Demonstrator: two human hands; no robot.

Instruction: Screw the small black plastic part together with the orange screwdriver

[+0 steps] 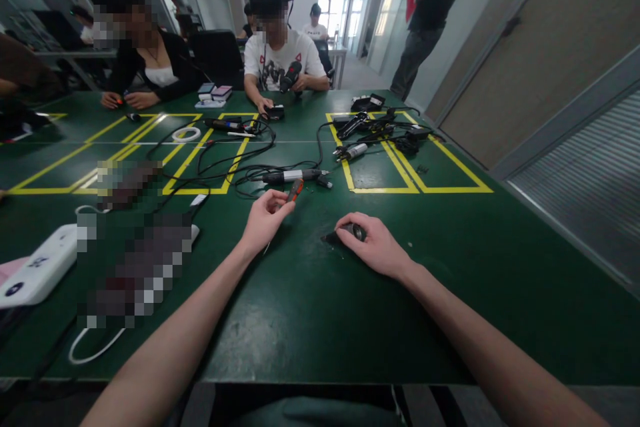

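My left hand (267,217) is closed around a screwdriver (296,191) with a red and dark handle. Its handle sticks out above the fingers, and a thin shaft shows below the palm. To the right, my right hand (373,243) rests on the green table, its fingers wrapped round a small dark object (357,232) with a rounded end. A black tapered tip (331,237) points left from under those fingers; the hand hides most of it, so its kind is unclear. Just beyond my left hand lies a black and silver pen-shaped tool (290,176) with a cable.
Yellow tape (385,191) marks rectangles on the table (300,320). Black cables and tools (370,127) lie at the back right. A white power strip (43,267) and a blurred-out block (145,267) are at left. Across the table, a person (285,60) holds a power drill (291,77).
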